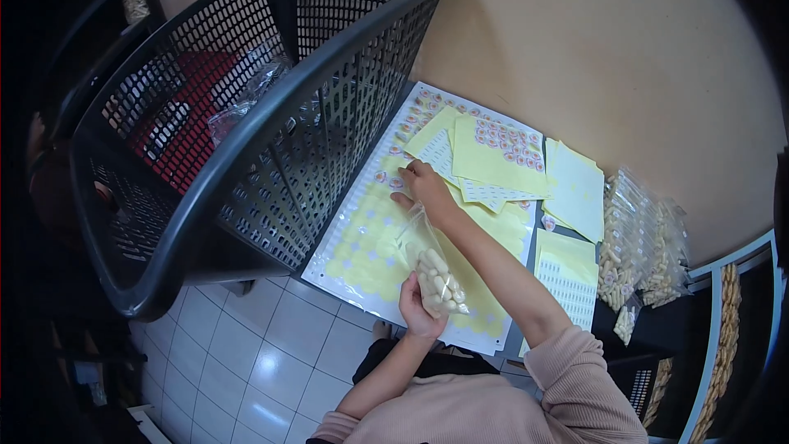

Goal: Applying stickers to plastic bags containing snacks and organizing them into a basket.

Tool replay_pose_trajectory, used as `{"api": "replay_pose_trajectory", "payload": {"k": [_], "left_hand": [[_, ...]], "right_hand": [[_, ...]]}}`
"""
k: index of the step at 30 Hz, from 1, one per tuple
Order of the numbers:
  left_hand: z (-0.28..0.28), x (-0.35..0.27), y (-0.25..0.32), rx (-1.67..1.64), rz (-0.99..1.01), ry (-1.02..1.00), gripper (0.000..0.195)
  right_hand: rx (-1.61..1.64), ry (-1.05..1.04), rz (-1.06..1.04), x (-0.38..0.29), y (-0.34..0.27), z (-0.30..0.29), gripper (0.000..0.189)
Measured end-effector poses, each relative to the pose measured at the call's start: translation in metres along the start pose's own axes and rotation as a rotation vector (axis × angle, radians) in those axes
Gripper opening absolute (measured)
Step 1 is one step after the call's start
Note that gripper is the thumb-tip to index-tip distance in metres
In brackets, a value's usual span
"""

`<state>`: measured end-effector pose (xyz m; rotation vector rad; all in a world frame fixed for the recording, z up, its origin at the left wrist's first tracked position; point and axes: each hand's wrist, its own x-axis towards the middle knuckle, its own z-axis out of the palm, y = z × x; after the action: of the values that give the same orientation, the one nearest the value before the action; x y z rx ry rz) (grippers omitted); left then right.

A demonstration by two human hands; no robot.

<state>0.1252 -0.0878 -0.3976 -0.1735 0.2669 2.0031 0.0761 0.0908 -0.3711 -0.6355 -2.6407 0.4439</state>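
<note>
My left hand (420,313) holds a clear plastic zip bag (436,280) from below. Cream-coloured, finger-shaped snack pieces fill its lower part, while the upper part is slack. Over a large sheet of round stickers (363,240) reaches my right hand (428,190). Its thumb and index finger are spread beside a printed round sticker (396,182) near the edge of the bare yellow backing. I see nothing held in those fingers. The top of the bag comes close under my right wrist; whether they touch is unclear.
A big dark plastic basket (271,154) with clear bags inside stands at the left. Yellow label sheets (496,151) overlap on the table, with more sheets (576,188) beside them. Filled bags (641,246) are piled at the right, next to a rack (709,320). A wall rises behind.
</note>
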Motion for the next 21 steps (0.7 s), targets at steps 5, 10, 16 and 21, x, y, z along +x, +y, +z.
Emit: {"api": "replay_pose_trajectory", "payload": {"k": [5,10,16,21], "left_hand": [[0.002,0.0,0.002,-0.044,-0.063,-0.12,0.038],[0.003,-0.001,0.002,-0.031,-0.058,-0.107,0.036],[0.004,-0.001,0.002,-0.007,-0.049,-0.091,0.037],[0.003,-0.001,0.003,-0.04,-0.059,-0.147,0.037]], "right_hand": [[-0.026,0.154,0.021,-0.007,0.0,0.014,0.047],[-0.014,0.229,0.06,-0.01,-0.002,0.02,0.042],[0.041,0.223,0.109,-0.006,-0.003,0.018,0.033],[0.051,0.192,0.189,-0.002,-0.003,0.017,0.028]]}}
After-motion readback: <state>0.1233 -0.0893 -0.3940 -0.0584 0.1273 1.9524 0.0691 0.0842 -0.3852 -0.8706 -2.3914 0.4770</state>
